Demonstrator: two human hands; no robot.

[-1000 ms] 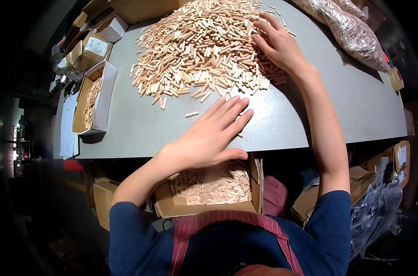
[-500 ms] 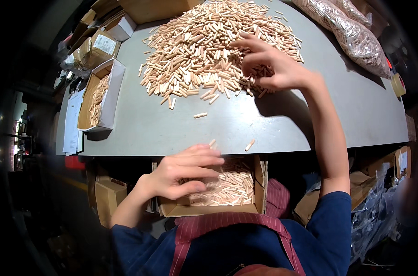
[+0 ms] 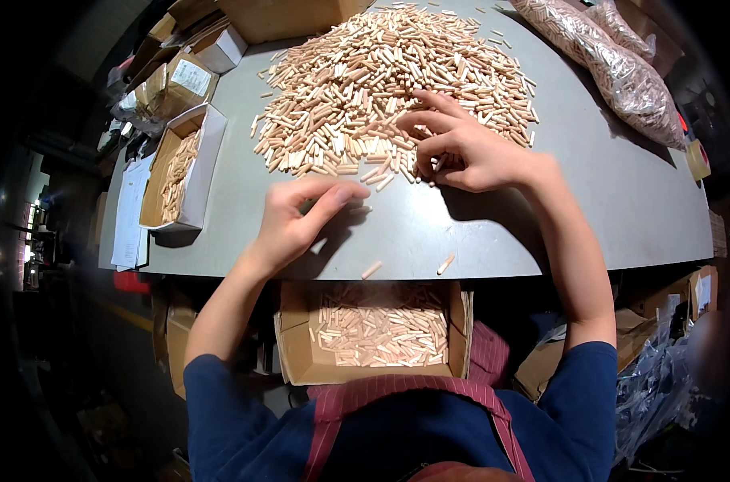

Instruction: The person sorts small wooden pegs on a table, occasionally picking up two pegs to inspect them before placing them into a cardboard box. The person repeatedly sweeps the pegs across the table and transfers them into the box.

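A large heap of short wooden dowels (image 3: 349,96) lies on the grey table (image 3: 277,241). My right hand (image 3: 477,157) rests at the heap's front right edge, its fingers apart and bent over the dowels; the fingertips are partly hidden among them. In front of the heap, to the left, my left hand (image 3: 297,213) is over the table with fingers stretched out to the right, slightly blurred. One loose dowel (image 3: 360,210) lies just by its fingertips. Below the table edge, a cardboard box (image 3: 301,353) holds many more dowels.
Two single dowels lie near the table's front edge, one of them a pale dowel (image 3: 446,263). At left stand a white box (image 3: 206,177) of dowels and papers (image 3: 130,217). A clear bag (image 3: 622,76) of dowels and a tape roll (image 3: 697,160) are at right.
My left hand has moved up from over the cardboard box to the table in front of the heap. My right hand has come down slightly toward me along the heap's edge.
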